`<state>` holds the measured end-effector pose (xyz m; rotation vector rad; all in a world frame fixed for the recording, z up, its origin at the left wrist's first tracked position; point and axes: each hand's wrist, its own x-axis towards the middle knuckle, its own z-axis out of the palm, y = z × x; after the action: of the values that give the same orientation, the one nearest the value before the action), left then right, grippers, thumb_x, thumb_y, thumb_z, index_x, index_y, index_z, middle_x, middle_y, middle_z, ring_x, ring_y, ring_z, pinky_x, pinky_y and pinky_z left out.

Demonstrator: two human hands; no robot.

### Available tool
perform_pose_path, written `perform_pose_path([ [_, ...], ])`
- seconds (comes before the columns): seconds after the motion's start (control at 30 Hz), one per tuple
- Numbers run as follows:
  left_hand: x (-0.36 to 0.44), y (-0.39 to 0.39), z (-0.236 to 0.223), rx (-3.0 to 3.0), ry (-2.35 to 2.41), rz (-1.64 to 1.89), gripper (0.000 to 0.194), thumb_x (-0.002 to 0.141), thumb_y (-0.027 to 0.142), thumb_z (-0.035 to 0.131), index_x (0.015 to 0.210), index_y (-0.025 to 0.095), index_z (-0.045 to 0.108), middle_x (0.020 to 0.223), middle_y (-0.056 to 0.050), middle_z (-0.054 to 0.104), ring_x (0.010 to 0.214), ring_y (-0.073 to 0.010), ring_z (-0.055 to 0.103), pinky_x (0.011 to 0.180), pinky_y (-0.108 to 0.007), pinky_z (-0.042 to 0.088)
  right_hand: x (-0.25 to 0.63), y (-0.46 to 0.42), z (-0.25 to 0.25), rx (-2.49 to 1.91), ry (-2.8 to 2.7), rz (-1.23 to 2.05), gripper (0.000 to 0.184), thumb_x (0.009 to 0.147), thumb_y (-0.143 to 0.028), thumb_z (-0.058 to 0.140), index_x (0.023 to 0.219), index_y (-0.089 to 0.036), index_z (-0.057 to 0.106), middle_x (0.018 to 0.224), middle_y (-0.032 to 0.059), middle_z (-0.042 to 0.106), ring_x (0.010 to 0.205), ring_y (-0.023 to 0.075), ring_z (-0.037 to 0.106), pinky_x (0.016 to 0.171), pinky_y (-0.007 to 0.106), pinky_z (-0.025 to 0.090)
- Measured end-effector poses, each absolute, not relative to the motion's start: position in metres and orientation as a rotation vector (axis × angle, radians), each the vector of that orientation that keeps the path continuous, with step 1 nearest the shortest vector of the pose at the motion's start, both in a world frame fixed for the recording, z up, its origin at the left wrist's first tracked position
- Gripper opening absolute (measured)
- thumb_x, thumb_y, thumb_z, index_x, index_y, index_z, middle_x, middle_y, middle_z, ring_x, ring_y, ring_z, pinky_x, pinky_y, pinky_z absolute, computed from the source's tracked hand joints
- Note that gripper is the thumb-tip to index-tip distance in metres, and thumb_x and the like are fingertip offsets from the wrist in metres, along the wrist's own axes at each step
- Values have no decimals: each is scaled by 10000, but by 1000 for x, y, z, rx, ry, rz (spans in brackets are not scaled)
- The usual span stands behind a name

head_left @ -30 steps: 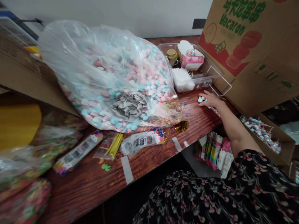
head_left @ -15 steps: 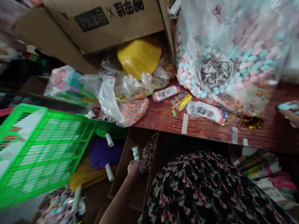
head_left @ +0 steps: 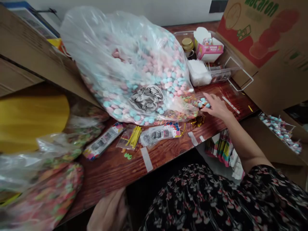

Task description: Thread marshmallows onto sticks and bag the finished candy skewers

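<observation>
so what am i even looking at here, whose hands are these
There's no machine here. The camera is worn on a person's head, looking down at their own hands, and all three pictures come from it. In the latest one, their right hand is over a wooden table, fingertips at a few small pale blue and pink sweets. Next to it lies a big clear plastic bag full of similar sweets. Their left hand is blurred at the table's edge, so I can't tell if it holds anything.
</observation>
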<state>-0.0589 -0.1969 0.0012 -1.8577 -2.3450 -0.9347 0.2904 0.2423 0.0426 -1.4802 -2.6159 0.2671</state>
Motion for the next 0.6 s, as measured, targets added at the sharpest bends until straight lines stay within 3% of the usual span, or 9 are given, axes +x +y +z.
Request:
perform_pose_path([
  [0.1,-32,-112,18,-2127,-1921,-728,361,791,101,655,1126,235,637,978,-77,735,855,-223,690,825,-365,551,305,232,49,-1343,-2450,244,603,907,-481,535,1433,-196,460,1401,158,514,1252,353,497,1036,505,415],
  [0.2,-2,-24,24,-2384,-1883,-471,313,862,178,572,1172,168,608,1110,-148,682,1012,-278,629,896,-431,516,322,218,48,-1276,-2225,250,398,929,-421,513,1223,-185,639,1214,136,642,1131,294,591,1004,438,457],
  [0.37,3,35,9,-2444,-1902,-62,308,855,108,491,1129,131,628,1098,-148,664,957,-268,604,824,-385,506,348,192,37,-1279,-2070,269,270,940,-385,538,1012,-197,718,1016,97,719,959,240,658,882,376,505],
  [0.47,-14,36,-5,-2372,-1877,-111,302,860,90,469,1097,157,643,1068,-111,693,942,-246,610,790,-345,503,355,186,31,-1320,-2145,254,269,956,-363,530,1044,-193,719,1046,91,731,966,223,653,874,351,478],
  [0.6,-22,36,-12,-2243,-1958,-339,226,932,205,465,1034,180,665,985,-70,725,894,-232,618,779,-340,507,346,188,26,-1560,-2288,99,294,958,-367,528,1125,-193,696,1121,103,717,1000,242,617,848,353,402],
])
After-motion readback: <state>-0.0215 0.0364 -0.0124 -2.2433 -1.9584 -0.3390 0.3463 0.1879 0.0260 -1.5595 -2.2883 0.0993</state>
